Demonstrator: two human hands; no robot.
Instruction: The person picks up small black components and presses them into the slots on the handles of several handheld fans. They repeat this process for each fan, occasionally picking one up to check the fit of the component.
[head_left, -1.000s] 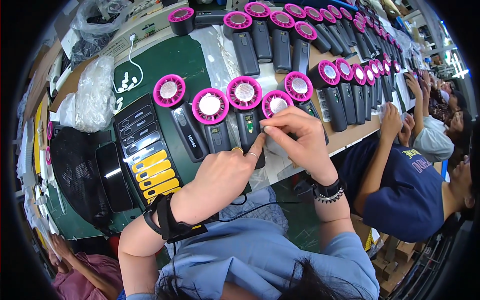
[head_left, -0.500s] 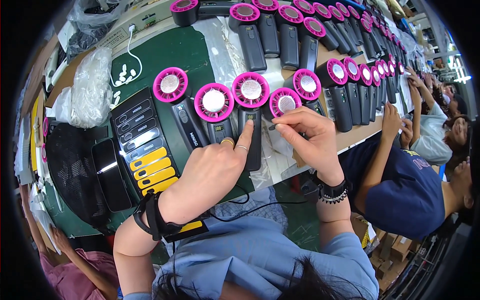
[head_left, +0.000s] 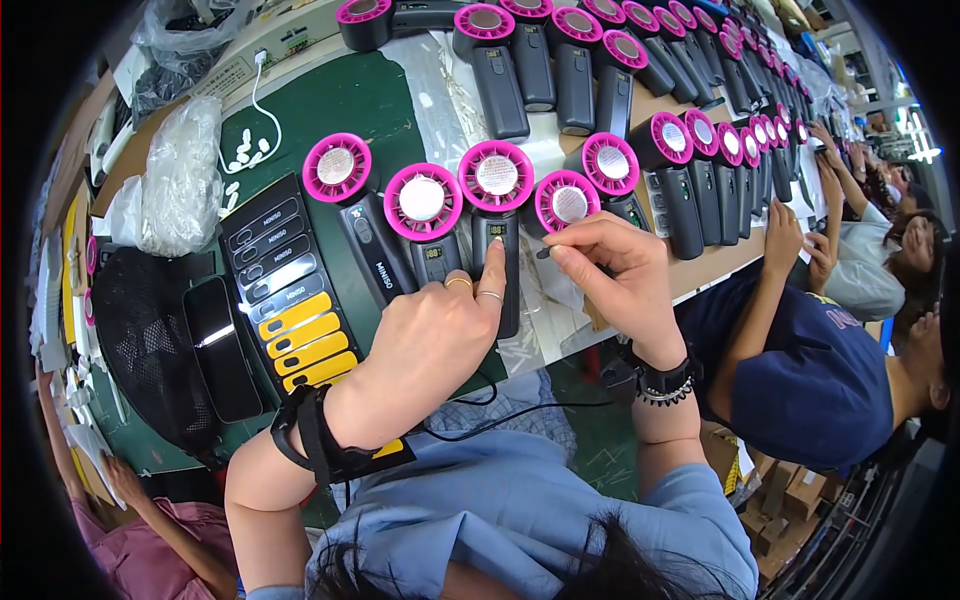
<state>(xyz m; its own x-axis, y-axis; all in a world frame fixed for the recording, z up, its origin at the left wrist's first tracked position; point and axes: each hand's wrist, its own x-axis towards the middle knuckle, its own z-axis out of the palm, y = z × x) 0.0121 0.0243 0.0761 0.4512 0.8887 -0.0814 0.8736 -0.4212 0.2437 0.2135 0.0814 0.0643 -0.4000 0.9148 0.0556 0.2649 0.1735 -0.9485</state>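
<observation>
My left hand reaches over the table with its index finger stretched out, its tip on the handle of a dark grey handheld fan with a pink ring, just below the small lit display. The other fingers curl loosely and partly hide the handle of a neighbouring fan. Between thumb and index finger, my right hand pinches a small dark piece, too small to name. That hand is held in front of another pink-ringed fan. One more fan lies to the left.
Left of the fans lies a sheet of dark and yellow stickers, beside a phone and a black mesh bag. Many fans fill the far and right side. A co-worker in navy sits at the right. A clear plastic bag stands far left.
The view has shifted very slightly. My left hand has moved a little to the right relative to the view, its finger still on the fan's handle; my right hand keeps its pinch.
</observation>
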